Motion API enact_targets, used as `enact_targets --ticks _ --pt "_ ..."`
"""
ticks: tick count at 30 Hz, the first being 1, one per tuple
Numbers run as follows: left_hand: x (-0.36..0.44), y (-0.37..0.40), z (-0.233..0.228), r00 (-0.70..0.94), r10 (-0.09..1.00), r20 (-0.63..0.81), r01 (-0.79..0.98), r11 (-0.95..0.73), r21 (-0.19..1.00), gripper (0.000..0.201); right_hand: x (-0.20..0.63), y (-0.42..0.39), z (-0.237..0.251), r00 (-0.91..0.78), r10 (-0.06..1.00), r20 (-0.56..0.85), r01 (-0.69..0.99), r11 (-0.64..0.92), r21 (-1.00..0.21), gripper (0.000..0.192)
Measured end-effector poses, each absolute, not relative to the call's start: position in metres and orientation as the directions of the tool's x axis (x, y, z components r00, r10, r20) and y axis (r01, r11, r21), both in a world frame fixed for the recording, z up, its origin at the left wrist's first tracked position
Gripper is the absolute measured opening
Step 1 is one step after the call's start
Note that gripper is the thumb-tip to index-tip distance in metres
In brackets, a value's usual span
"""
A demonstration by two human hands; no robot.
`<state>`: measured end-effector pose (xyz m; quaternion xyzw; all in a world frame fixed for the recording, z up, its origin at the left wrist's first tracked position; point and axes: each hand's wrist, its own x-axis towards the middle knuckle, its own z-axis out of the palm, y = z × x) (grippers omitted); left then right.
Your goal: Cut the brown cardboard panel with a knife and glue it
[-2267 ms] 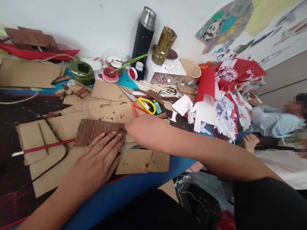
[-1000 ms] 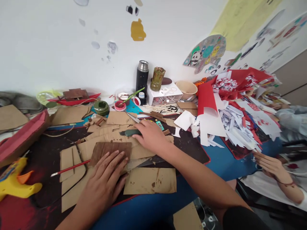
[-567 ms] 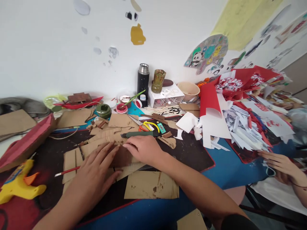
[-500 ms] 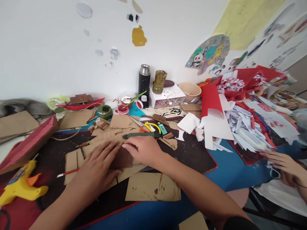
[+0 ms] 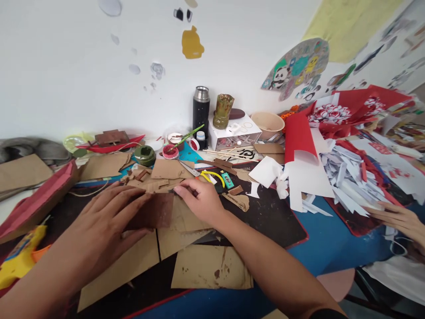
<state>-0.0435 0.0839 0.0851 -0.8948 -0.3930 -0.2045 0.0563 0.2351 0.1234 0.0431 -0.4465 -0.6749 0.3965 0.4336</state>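
Observation:
My left hand [image 5: 113, 217] grips a dark brown painted cardboard piece [image 5: 161, 210], fingers over its far side and thumb along its near edge. Beneath it lie plain cardboard sheets [image 5: 126, 266] with a dark gap between them. My right hand [image 5: 204, 201] is closed around a dark green-handled tool, mostly hidden by the fingers; a dark end [image 5: 171, 191] shows beside the thumb. Beyond that hand are scissors [image 5: 189, 169] and yellow-handled pliers [image 5: 212, 176]. A stained cardboard piece [image 5: 210, 268] lies nearer me.
A yellow glue gun [image 5: 20, 261] lies at the left, near a red-lined cardboard tray [image 5: 43, 199]. Paint pots [image 5: 145, 155], a black flask [image 5: 201, 110] and a white box [image 5: 232, 135] stand along the wall. Paper scraps and another person's hand [image 5: 395, 219] are at right.
My left hand has shifted left and nearer, carrying the brown cardboard piece. My right hand has moved slightly away from me and closed over the green-handled tool. The view has shifted a little.

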Motion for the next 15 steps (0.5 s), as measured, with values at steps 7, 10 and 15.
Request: enact_targets --ticks 7,10,15 --pt "-0.026 0.092 0.094 0.586 0.653 0.479 0.742 -0.670 0.007 0.085 0.238 0.122 0.047 -0.307 0.946 0.102 0.073 0.130 -0.989 0.035" --pt "-0.014 0.094 0.095 0.599 0.609 0.520 0.721 -0.692 -0.021 0.081 0.239 0.123 0.051 -0.302 0.952 0.052 -0.035 0.044 -0.998 0.038" --pt "0.003 0.087 0.092 0.069 0.683 0.727 0.854 -0.417 0.311 0.098 0.238 0.128 0.057 -0.178 0.984 -0.018 -0.261 -0.064 -0.963 0.047"
